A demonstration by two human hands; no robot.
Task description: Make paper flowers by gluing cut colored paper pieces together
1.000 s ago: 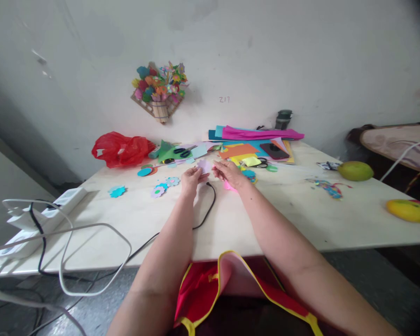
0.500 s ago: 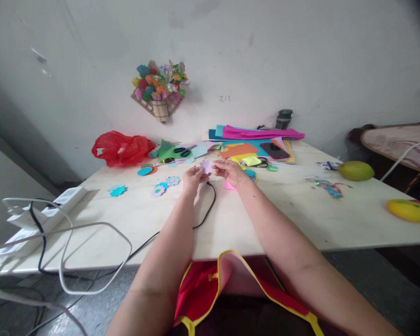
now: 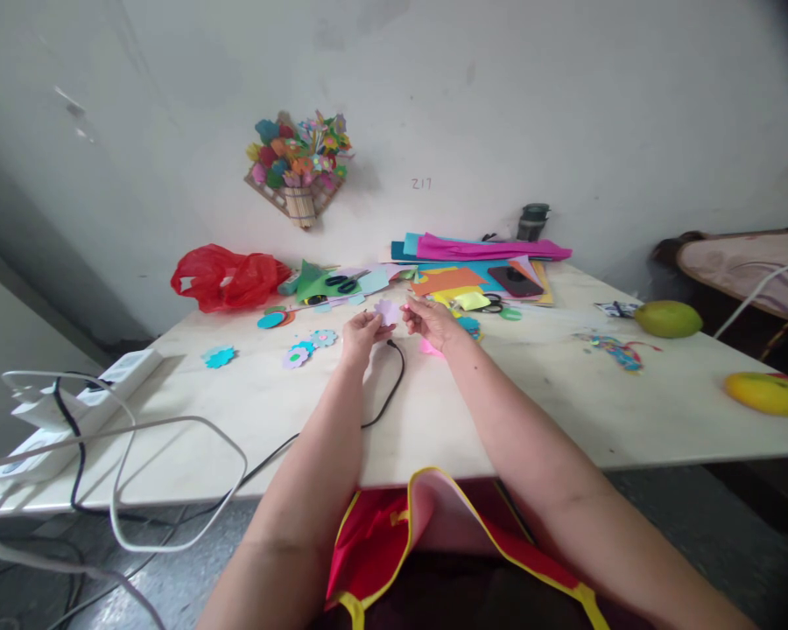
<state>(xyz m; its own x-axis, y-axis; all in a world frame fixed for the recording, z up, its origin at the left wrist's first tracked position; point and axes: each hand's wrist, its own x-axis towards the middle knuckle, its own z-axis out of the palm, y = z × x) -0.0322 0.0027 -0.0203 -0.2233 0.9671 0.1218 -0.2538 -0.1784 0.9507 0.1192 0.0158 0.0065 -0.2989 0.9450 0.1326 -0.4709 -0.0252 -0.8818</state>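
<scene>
My left hand (image 3: 362, 332) pinches a small lilac paper flower (image 3: 387, 311) by its left side, above the table. Close to the flower's right edge, my right hand (image 3: 428, 322) has its thumb and fingers pressed together; a tiny pinkish spot shows at the tips, too small to name. Pink paper (image 3: 430, 347) lies under the right wrist, with a blue round piece (image 3: 469, 327) just beyond. To the left lie several cut flowers, among them a lilac one with a green centre (image 3: 296, 357) and a blue one (image 3: 221, 357).
Scissors (image 3: 343, 283), coloured paper sheets (image 3: 447, 281) and a phone (image 3: 516, 281) lie at the back. A red plastic bag (image 3: 227, 278) sits back left. A white power strip (image 3: 72, 420) with cables lies left; a black cable (image 3: 394, 394) crosses the front. Mangoes (image 3: 668, 319) lie right.
The fingertips of my right hand have curled in more tightly and drawn slightly away from the flower. My left hand still holds the flower in about the same place.
</scene>
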